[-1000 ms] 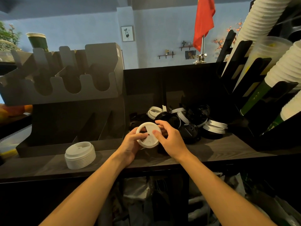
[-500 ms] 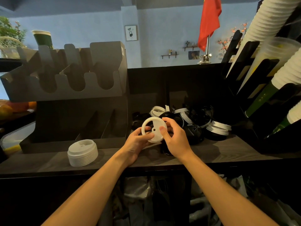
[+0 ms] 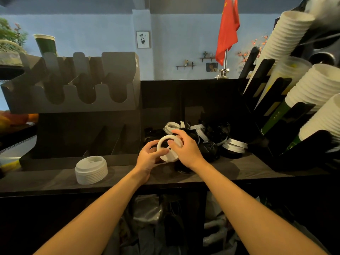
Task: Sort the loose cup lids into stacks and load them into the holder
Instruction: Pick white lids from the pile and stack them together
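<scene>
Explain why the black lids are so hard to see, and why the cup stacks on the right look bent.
Head view: dim light lets the black lids blend into the dark counter, while the white lid gripped by the left hand and right hand and the white lid stack stand out. Head view: the wide-angle lens stretches and bows the cup stacks near the right edge.

No word, brand or number is legible. The red flag [image 3: 228, 28] bears a yellow star, and the small label [image 3: 137, 62] on the holder [image 3: 117, 70] is blurred — unreadable.
</scene>
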